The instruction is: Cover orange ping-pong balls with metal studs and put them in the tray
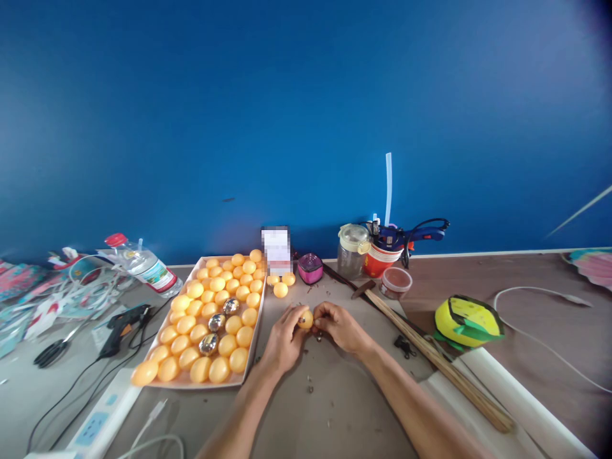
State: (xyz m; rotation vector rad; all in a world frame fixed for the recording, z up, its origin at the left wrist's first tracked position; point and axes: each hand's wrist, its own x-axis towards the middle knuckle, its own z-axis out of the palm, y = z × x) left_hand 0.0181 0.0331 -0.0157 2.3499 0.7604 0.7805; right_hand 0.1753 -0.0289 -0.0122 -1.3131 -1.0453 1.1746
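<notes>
Both of my hands meet over the table's middle, pinching one small orange ball (306, 319) between them. My left hand (283, 338) grips it from the left, fingers curled. My right hand (340, 326) closes on it from the right. Just left of my hands lies a shallow tray (252, 357) filled with several orange balls and three shiny silver ones (216, 322). Three loose orange balls (281, 284) rest beyond the tray's far right corner.
A black glue gun (125, 324), scissors (53, 352), a power strip (101, 422) and a water bottle (143, 265) lie to the left. Behind are a pink box (310, 268), a jar (352, 248) and a red cup of tools (382, 256). Bamboo sticks (440, 361) and a yellow object (467, 321) lie right.
</notes>
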